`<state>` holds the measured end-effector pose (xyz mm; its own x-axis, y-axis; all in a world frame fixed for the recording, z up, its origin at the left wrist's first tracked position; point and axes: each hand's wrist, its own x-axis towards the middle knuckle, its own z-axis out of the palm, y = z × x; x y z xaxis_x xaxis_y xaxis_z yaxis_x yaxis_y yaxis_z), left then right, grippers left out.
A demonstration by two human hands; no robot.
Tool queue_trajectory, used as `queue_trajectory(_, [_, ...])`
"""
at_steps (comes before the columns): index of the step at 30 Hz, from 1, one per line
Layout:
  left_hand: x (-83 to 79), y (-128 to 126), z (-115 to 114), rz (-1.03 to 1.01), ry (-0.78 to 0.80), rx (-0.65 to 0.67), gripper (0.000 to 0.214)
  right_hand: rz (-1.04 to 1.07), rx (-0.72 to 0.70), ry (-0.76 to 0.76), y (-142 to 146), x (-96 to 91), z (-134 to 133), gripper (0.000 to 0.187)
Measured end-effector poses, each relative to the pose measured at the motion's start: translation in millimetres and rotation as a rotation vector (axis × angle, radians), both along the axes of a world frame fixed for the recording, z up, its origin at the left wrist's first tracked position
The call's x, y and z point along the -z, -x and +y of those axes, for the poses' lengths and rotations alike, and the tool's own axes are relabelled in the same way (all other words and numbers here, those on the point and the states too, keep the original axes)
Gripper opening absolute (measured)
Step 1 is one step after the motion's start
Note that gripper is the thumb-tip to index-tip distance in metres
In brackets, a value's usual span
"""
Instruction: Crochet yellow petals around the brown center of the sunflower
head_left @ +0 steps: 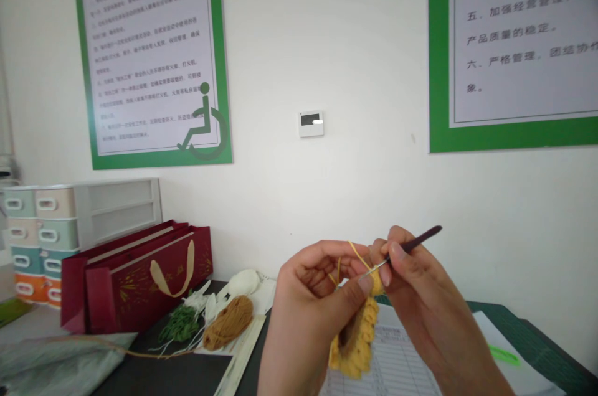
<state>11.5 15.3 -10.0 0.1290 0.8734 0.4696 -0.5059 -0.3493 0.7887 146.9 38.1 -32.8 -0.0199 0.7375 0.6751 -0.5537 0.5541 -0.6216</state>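
Observation:
My left hand [311,302] is raised in front of me, its fingers curled and pinching a yellow crocheted piece [355,343] with a dark centre that hangs below it. Yellow yarn [359,254] loops over the fingers. My right hand [411,287] is closed on a dark-handled crochet hook [413,244], whose metal tip points left into the yarn at my left thumb. The two hands touch around the work.
On the dark table lie a brown yarn ball [228,321], green strands [181,323], white pieces [240,284], a red gift bag [135,278] on its side and printed paper sheets [402,365]. Pastel drawer units [40,240] stand at left. Green-framed posters [149,53] hang on the wall.

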Motion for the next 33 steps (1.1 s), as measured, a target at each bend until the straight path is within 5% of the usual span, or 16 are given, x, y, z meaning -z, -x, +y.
queue_trajectory(4, [1.0,-3,0,-0.056,-0.001,-0.032,0.021,-0.022,0.154,-0.155,1,2.1,1,0.02])
queue_trajectory(6, [0.5,-6,-3,-0.091,0.005,-0.083,0.023,-0.114,0.429,-0.387,-4,7.5,0,0.008])
queue_trajectory(9, [0.0,-10,-9,-0.112,0.04,-0.055,0.033,-0.311,0.955,-0.685,-15,20.6,2,0.028])
queue_trajectory(11, [0.0,-10,-10,-0.12,0.126,0.063,0.04,-0.287,1.009,-0.73,-17,27.4,4,0.037])
queue_trajectory(14, [-0.1,-5,-7,-0.125,0.211,0.277,0.04,-0.079,0.872,-0.832,-10,25.6,8,0.03])
queue_trajectory(17, [-0.5,3,-1,-0.101,0.195,0.378,0.036,-0.003,0.469,-0.649,-1,13.8,7,0.01])
queue_trajectory(19, [-0.5,8,1,-0.089,0.192,0.401,0.035,0.042,0.304,-0.508,1,6.9,4,0.003])
queue_trajectory(26, [1.7,11,3,0.003,0.141,0.388,0.022,0.049,-0.05,-0.208,-7,0.6,-5,0.021])
queue_trajectory(30, [4.1,3,4,0.034,0.002,0.176,0.015,0.065,-0.085,0.0,0,1.9,-1,0.026])
queue_trajectory(33, [3.7,0,4,0.04,-0.013,0.038,0.019,0.015,0.082,-0.081,4,5.8,3,0.018])
